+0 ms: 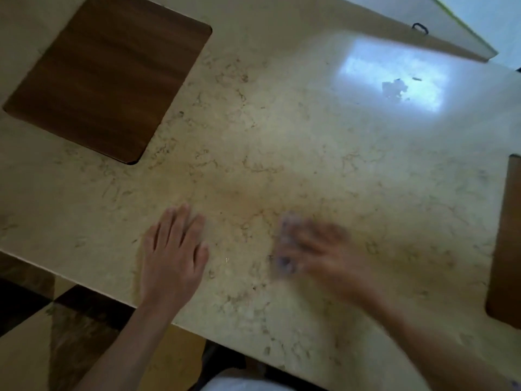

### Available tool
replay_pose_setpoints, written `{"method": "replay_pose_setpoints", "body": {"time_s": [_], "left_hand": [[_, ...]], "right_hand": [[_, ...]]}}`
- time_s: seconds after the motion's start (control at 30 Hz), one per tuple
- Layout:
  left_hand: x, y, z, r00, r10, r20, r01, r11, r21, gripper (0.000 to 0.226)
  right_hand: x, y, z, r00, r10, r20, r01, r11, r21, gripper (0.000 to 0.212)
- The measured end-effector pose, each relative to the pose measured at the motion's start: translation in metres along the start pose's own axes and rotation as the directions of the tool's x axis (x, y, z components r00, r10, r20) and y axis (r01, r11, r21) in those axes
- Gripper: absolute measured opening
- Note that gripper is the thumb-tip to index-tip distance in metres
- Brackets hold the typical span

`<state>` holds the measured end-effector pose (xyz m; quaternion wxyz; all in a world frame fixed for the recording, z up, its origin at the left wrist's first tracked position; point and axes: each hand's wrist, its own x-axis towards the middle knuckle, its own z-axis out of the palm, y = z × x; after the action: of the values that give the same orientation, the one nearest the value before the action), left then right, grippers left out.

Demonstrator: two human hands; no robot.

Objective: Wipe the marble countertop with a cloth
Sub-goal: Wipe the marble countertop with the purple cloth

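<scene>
Fingers of the left hand lie flat and close together on the countertop, pointing toward the top of the frame, with the palm pressed down near the lower left edge of the stone. Fingers of the right hand are blurred, so I cannot tell exactly how they are set; they seem bent over a small pale cloth, which shows at the fingertips with a faint bluish-white colour. This cloth touches the countertop in the lower middle of the frame, just to the right of the left hand and apart from it.

Beige stone with thin brown veins fills most of the picture. At the upper left there is a dark wooden panel with rounded corners, set in the stone. At the right edge of the frame a second brown panel is partly visible. In the upper right a bright bluish reflection lies on the surface, and inside it a small wet-looking patch is seen. Both forearms enter from the bottom of the frame.
</scene>
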<state>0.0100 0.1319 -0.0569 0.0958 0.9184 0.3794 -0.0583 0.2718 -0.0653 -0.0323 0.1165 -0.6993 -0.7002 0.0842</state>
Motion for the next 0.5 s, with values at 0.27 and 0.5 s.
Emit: {"method": "replay_pose_setpoints", "body": {"time_s": [0.27,0.5], "left_hand": [[0.001,0.009,-0.002,0.999,-0.046,-0.009,0.046,0.999,0.006,0.056],[-0.001,0.007,-0.006,0.997,-0.067,-0.035,0.064,0.995,-0.077,0.055]], "right_hand": [[0.077,0.106,-0.015,0.678,0.715,-0.173,-0.728,0.686,-0.017,0.049],[0.005,-0.082,0.044,0.996,-0.033,0.080,0.030,0.999,0.040,0.047]]}}
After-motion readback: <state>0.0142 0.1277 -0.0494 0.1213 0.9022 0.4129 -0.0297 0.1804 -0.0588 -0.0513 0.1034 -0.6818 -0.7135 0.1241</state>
